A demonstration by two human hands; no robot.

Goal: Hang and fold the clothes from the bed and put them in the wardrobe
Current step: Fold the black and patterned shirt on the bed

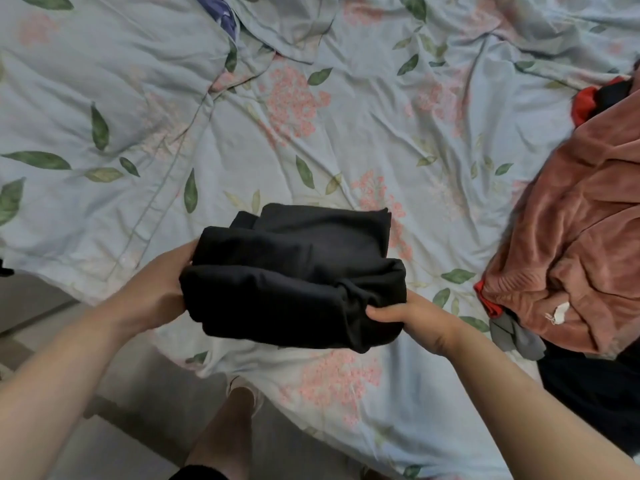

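A folded black garment (pixel 294 275) is held between my two hands just above the near part of the bed. My left hand (pixel 156 285) grips its left side, with the fingers hidden under the cloth. My right hand (pixel 415 317) grips the front right corner, its fingers curled into the bunched fabric. The garment lies in several thick folds, the top layers reaching away from me.
The bed (pixel 311 116) is covered by a wrinkled pale blue floral quilt. A pile of clothes at the right holds a rust-pink velvety garment (pixel 581 237), red, grey and dark pieces. A purple patterned cloth (pixel 218 12) shows at the top. Floor and my legs are below.
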